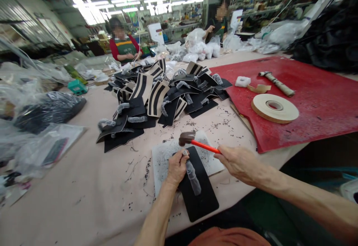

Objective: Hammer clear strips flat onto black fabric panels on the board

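My right hand (237,162) grips the red handle of a hammer (192,141), whose dark head hangs just above my left hand. My left hand (176,168) is closed around a small metal punch (185,152), held upright on a black flat piece (199,186). That black piece lies on a white pad (163,158) at the table's near edge and carries a clear plastic-wrapped strap (193,177).
A big heap of black and tan pieces (156,96) lies further back. A red mat (307,100) at right bears a tape roll (274,108), a second hammer (276,83) and a white block (242,81). Plastic bags crowd the left. Two people work at the far side.
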### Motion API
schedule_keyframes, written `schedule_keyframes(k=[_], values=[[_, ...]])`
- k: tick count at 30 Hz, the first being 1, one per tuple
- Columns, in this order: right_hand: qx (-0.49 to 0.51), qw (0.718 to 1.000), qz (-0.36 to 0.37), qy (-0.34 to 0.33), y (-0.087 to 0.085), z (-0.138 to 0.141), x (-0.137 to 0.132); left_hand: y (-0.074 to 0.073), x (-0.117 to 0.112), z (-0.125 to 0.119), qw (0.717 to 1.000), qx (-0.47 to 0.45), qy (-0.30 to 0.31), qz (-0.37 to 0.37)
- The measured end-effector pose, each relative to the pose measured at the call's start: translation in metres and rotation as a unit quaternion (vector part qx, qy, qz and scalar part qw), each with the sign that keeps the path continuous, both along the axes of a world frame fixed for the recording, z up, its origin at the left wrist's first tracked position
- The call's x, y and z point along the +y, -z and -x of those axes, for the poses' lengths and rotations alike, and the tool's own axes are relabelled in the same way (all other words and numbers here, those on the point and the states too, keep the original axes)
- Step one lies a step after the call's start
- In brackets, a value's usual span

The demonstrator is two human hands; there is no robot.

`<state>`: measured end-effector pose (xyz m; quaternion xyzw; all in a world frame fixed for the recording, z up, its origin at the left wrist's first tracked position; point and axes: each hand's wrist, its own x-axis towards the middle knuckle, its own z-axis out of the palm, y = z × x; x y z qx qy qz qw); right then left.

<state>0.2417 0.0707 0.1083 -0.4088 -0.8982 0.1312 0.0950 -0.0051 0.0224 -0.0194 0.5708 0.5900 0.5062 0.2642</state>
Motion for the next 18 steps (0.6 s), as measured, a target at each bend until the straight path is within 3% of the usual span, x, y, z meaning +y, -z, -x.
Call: schedule_keyframes(k=[4,8,10,12,15,18], values=[[0.129,0.988,-0.059,0.062,-0.009,0.005,-0.005,0.001,0.0,0.0,1.0,-0.012,-0.001,-0.002],[0.022,1.0,-0.002,0.014,0.0,0.0,-0.01,0.003,0.0,0.0,1.0,0.002,0.006,0.004],[0.008,0.999,0.031,0.014,-0.004,-0.002,-0.009,0.004,0.001,0.0,1.0,0.006,0.009,0.005],[0.094,0.993,0.024,0.06,-0.014,-0.001,-0.007,0.004,0.001,0.0,1.0,-0.004,0.008,0.001],[0.232,0.963,-0.034,0.13,-0.02,0.004,-0.01,0.004,0.0,0.0,1.0,-0.023,0.002,-0.001],[0.13,0.99,-0.021,0.049,-0.005,0.002,-0.016,0.002,-0.001,0.0,1.0,-0.007,0.005,0.008]])
